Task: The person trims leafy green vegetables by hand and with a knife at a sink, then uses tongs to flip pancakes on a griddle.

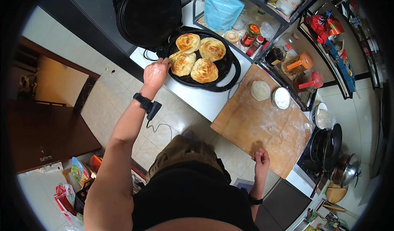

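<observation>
My left hand [155, 72] grips thin chopsticks [181, 53] at the left rim of a black electric griddle [221, 77]. Their tips reach across a browned round flatbread [188, 43] at the back left. Below it is a paler flatbread [182, 65], with another flatbread [212, 50] at the back right and one [204, 71] in front. The griddle's lid [150, 14] stands raised. My right hand [261, 157], fingers curled and nothing visible in them, hovers by the front edge of a floured wooden board [246, 123]. A raw dough round [260, 90] lies on that board.
Beside the dough is a bowl of flour [281, 98]. A metal rack [271, 49] with jars, bottles and a blue pouch [222, 12] lines the back. Pans [331, 147] and a steel pot [346, 171] stand at the right. A cable [163, 125] hangs from my left wrist strap.
</observation>
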Motion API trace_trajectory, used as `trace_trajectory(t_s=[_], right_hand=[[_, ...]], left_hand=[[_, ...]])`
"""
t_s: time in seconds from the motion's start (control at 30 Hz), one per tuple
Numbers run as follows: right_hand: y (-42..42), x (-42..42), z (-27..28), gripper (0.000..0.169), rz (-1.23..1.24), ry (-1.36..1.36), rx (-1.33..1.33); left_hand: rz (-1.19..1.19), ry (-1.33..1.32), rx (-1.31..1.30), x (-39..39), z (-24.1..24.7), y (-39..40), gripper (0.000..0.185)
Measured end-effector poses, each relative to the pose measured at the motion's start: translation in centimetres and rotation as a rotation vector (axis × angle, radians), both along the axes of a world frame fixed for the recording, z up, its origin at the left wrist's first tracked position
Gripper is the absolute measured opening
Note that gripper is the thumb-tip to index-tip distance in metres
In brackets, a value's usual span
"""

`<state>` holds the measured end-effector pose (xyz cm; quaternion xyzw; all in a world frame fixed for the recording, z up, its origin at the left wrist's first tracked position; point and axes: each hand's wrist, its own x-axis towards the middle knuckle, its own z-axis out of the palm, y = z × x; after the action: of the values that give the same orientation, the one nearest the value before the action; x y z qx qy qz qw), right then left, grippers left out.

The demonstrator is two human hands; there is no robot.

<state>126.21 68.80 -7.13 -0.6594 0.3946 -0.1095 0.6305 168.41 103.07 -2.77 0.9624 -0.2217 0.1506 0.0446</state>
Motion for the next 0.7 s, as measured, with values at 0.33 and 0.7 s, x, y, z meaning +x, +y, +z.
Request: trace_trajectory(t_s=[0.33,0.7], right_hand=[[0.1,-2.3,-0.3,0.021,-0.030,0.033,0.001],[-0.4,-0.8,-0.6,0.018,0.041,0.035,-0.023]], left_hand=[[0.339,0.360,-0.147,-0.6,2.4,1.9,0.027],[0.200,0.732,-0.535,0.8,1.4,7.6,0.034]])
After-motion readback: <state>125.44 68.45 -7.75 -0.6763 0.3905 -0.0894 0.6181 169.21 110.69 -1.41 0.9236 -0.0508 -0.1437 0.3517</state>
